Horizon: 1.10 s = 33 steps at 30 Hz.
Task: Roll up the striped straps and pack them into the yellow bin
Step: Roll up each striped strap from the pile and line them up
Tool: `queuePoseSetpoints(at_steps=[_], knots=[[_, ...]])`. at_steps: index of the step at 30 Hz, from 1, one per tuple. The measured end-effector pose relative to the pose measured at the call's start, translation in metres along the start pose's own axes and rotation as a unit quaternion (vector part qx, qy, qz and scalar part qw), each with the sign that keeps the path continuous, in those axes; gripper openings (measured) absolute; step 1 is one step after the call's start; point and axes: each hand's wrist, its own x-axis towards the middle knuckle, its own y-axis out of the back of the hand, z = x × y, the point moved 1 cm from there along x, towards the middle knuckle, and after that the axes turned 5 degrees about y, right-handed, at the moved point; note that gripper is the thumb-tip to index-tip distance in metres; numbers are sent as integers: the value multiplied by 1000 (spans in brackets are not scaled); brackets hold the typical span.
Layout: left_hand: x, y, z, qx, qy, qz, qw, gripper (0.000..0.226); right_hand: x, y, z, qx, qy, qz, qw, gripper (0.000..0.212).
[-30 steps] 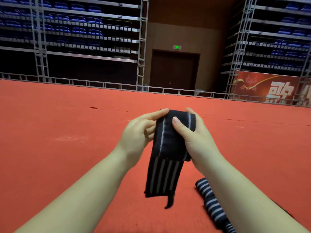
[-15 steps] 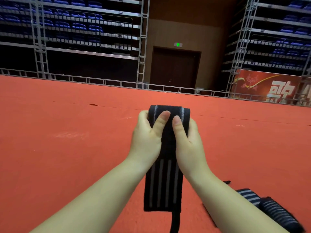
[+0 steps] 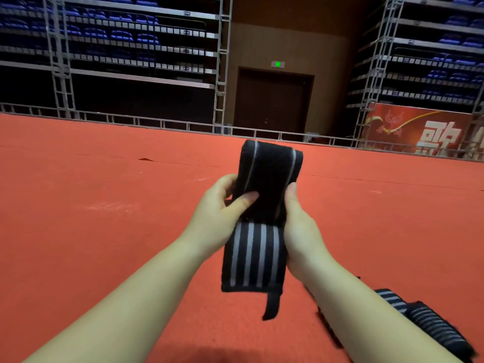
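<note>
Pinching the striped strap (image 3: pixel 258 216) mid-length, both hands hold it upright. Left hand (image 3: pixel 218 218) and right hand (image 3: pixel 301 231) each keep a closed grip; its folded top rises above, its tail hangs below.

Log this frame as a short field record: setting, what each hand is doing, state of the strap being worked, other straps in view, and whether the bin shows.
setting: red carpet floor, tiered blue seats and a dark door behind
left hand: grips the held strap's left edge, thumb across its front
right hand: grips the right edge
held strap: upper end folded over, striped lower part hangs with a narrow tab at the bottom
other straps: lying on the carpet at lower right, partly behind the right forearm
yellow bin: not in view
</note>
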Motion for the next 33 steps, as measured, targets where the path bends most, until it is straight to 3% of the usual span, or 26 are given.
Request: queuePoseSetpoints(at_steps=[4,7,10,12,14,15,18,20,22,24,26,28,30,33], knots=[[4,14,-4,-15,-6,-18,1000,31,2,9,-14,195,-184,-90,959,74],[4,19,-2,31,-11,-12,999,48,4,15,-22,204,-228,-156,939,65],[3,17,2,33,-6,-6,999,52,2,15,-24,134,-193,-176,956,26],[3,15,5,-62,39,-1,997,46,4,14,-22,116,-130,-159,972,19],[2,11,10,-186,104,-18,977,30,4,12,-18,-11,-13,-133,991,28],[1,9,10,-195,120,-25,973,25,2,11,-17,-100,56,-116,987,37],[2,4,4,-111,118,-4,987,56,-3,6,-15,-196,189,-68,960,50],[1,0,1,-97,76,46,991,48,-6,5,-12,-156,177,-50,971,46],[-3,-4,-3,-108,55,98,988,33,-7,4,-9,-117,97,-102,983,45],[-5,-2,-9,-119,65,87,987,27,-7,7,-7,-143,51,-149,977,45],[-6,6,-18,-75,73,19,994,31,-3,17,-10,-276,86,-148,946,46],[-8,15,-26,70,58,-58,994,40,1,27,-9,-479,152,-159,850,46],[-12,15,-31,251,32,-118,960,37,1,29,1,-602,184,-187,755,45],[-21,1,-40,448,31,-177,876,27,-5,26,33,-664,167,-247,686,42]])
